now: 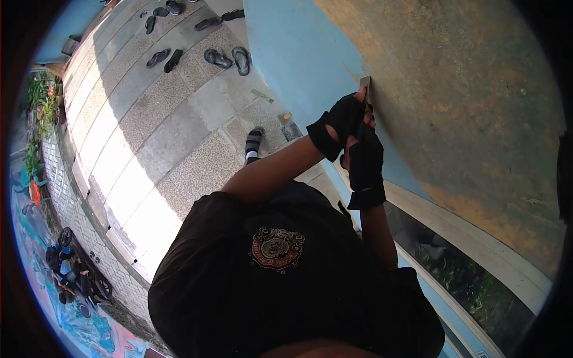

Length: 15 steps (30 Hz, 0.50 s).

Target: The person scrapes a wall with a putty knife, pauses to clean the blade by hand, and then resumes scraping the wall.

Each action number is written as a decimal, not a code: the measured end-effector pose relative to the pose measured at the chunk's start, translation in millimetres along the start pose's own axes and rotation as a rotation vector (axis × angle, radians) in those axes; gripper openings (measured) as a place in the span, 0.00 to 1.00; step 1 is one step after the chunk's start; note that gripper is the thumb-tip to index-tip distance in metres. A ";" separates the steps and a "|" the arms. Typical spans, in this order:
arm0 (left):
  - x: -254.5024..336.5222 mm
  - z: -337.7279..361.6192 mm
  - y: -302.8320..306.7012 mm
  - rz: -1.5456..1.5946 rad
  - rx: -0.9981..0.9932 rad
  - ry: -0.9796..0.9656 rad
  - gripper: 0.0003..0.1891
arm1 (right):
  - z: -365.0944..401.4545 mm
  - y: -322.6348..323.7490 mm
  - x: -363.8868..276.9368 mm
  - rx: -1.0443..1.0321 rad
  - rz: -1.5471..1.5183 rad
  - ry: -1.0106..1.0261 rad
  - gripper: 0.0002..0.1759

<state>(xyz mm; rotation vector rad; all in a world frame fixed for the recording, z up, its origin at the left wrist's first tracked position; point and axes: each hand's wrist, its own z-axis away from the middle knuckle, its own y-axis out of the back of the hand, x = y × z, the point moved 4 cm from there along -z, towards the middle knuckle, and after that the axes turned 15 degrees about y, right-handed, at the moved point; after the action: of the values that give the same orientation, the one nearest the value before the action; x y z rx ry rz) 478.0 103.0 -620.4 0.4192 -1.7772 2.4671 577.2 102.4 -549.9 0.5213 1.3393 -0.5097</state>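
Observation:
A flat metal scraper (365, 82) points up and away from me, its blade against the wall (298, 48) where blue paint meets a bare, brownish patch (453, 89). My left hand (345, 117), in a black fingerless glove, is closed around it near the blade. Just below, my right hand (366, 160) in a matching glove is closed around the lower part. Most of the handle is hidden by the gloves and fingers.
Several dark sandals (218, 58) lie on the paved floor (197, 107). My sandaled foot (253, 142) stands near the wall base. A pale ledge (477, 224) with a window runs along the right. Beyond the walkway, a motorbike (101, 287) stands beside a person.

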 end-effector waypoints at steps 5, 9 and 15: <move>9.3 -3.8 5.7 0.016 0.042 -0.023 0.25 | -15.8 -4.4 5.8 0.036 0.116 -0.022 0.06; 9.7 0.0 8.5 0.047 0.024 0.021 0.26 | -12.6 -4.5 7.6 0.022 0.160 -0.004 0.13; 8.0 -5.9 21.5 0.022 -0.024 0.057 0.25 | -13.4 -5.6 23.5 0.005 0.312 0.055 0.17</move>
<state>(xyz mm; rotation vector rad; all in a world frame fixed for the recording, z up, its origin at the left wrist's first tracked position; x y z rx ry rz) 464.6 100.6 -639.8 0.3261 -1.7972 2.4439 567.2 105.2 -575.5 0.7383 1.2792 -0.2433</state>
